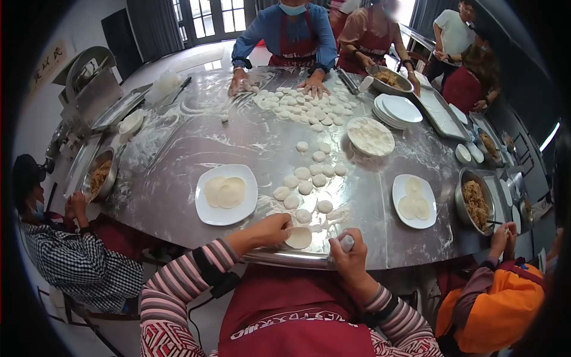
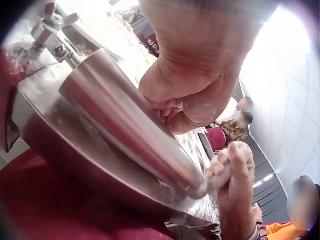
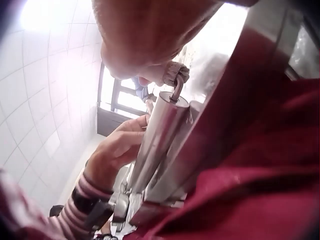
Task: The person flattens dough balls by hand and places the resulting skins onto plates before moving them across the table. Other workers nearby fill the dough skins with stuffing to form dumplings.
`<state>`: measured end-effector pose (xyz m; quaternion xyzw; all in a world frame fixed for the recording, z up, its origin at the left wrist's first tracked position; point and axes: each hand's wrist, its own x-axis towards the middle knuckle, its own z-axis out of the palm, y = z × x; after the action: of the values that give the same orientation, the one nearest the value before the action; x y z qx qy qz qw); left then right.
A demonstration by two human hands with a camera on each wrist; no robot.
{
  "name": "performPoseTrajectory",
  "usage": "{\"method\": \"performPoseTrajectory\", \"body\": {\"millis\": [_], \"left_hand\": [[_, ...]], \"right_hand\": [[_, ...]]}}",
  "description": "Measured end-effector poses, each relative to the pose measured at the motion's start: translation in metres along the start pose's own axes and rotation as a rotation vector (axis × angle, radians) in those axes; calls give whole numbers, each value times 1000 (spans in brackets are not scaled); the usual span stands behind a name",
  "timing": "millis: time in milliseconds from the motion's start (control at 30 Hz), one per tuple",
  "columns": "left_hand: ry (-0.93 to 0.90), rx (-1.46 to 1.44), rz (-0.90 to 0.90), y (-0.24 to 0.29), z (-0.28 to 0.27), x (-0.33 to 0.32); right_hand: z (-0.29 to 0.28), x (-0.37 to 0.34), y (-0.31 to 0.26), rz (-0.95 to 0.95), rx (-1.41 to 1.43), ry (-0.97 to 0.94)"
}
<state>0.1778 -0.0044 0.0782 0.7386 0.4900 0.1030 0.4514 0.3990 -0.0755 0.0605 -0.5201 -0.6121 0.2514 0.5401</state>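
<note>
At the near table edge sits a metal roller (image 1: 285, 258) with a crank at its right end; it fills the middle of the left wrist view as a shiny cylinder (image 2: 127, 120). My right hand (image 1: 352, 256) grips the crank handle (image 1: 347, 242), fingers wrapped round its pale, floury grip. Just behind the roller, my left hand (image 1: 267, 231) pinches the left edge of a flat dough wrapper (image 1: 299, 238). The left fingertips are partly hidden behind the roller in the left wrist view. Small floured dough discs (image 1: 303, 216) lie just beyond the wrapper.
A white plate with flat wrappers (image 1: 208, 212) stands left, another plate (image 1: 407, 221) right. Farther back are a floury round board (image 1: 380, 149), stacked plates (image 1: 404, 109) and many dough discs (image 1: 291, 107). Filling bowls (image 1: 474, 199) stand at the sides. Several people surround the table.
</note>
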Motion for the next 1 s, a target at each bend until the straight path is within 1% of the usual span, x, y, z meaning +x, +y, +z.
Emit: {"method": "performPoseTrajectory", "body": {"millis": [33,67,100,133,167,200,267,333,400,467,500,533,600,633,667,700,733,767,833,867,900,933,967,1000], "left_hand": [[-16,-2,41,-2,3,1],[-36,-4,83,-4,8,2],[11,13,113,-6,11,7],[6,22,118,-5,12,12],[75,77,128,-3,11,17],[146,129,137,1,10,20],[139,125,137,5,9,23],[-12,154,107,10,8,21],[3,163,129,1,8,20],[-50,-43,95,-7,9,16],[-109,-22,75,-2,7,14],[-124,-17,71,-1,9,14],[-45,78,146,4,10,17],[17,129,138,10,8,17],[16,137,137,11,10,20],[44,157,134,12,10,24],[76,173,133,13,9,27],[86,168,134,12,9,28],[-73,241,74,21,6,19],[-64,230,71,15,7,18],[-37,161,75,7,9,16],[-11,94,79,5,8,13],[-63,51,70,4,4,10],[-69,52,64,0,5,10]], "right_hand": [[-1,-5,-3,52,50,6],[5,10,0,-2,-47,48],[10,27,4,48,-18,17],[21,45,8,-28,-80,57],[31,59,15,-31,-22,59],[36,69,16,5,-24,33],[34,66,14,-62,-49,56],[15,43,5,-2,-77,3],[-1,4,10,42,-36,-28],[-3,-10,10,44,17,-26],[-3,-15,10,57,73,-9],[1,-3,9,62,60,10],[11,36,5,47,-10,-19],[21,53,8,-17,-22,9],[32,66,13,-81,-34,36],[37,72,15,-58,-7,34],[36,70,15,-65,-7,33],[31,63,15,-30,-4,21],[14,37,13,41,-44,-19],[3,20,5,30,-23,-35],[-2,2,10,25,21,-35],[-5,-11,7,70,73,-42],[-5,-11,5,72,100,-29],[-3,-12,3,80,129,-12]]}}
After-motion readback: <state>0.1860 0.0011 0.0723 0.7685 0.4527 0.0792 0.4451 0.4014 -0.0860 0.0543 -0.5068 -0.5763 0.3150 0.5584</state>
